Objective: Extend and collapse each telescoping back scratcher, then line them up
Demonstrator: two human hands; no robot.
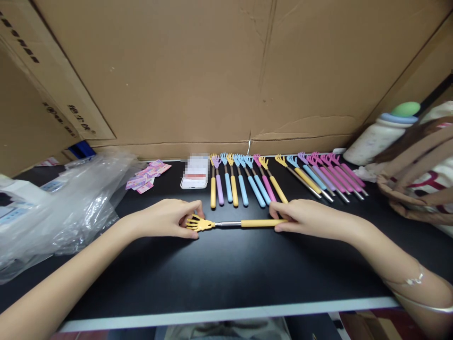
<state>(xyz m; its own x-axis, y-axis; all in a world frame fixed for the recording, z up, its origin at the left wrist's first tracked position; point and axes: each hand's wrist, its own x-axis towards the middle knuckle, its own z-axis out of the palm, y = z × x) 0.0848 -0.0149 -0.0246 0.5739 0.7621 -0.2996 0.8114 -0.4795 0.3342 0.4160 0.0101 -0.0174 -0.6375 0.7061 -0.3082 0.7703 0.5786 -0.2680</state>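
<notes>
A yellow telescopic back scratcher (233,223) lies sideways across the black table (226,274), stretched between my hands. My left hand (166,218) pinches its claw-shaped head at the left end. My right hand (309,218) is closed round the end of its yellow handle on the right. Behind it, a row of several back scratchers (247,182) with yellow, purple, blue and pink handles lies side by side, and a second fanned group (323,177) lies further right.
A white phone (194,175) and small pink packets (146,177) lie behind my left hand. Crumpled clear plastic bags (60,208) cover the left side. A woven bag (419,184) and a white bottle (380,134) stand at the right. Cardboard walls (212,71) enclose the back.
</notes>
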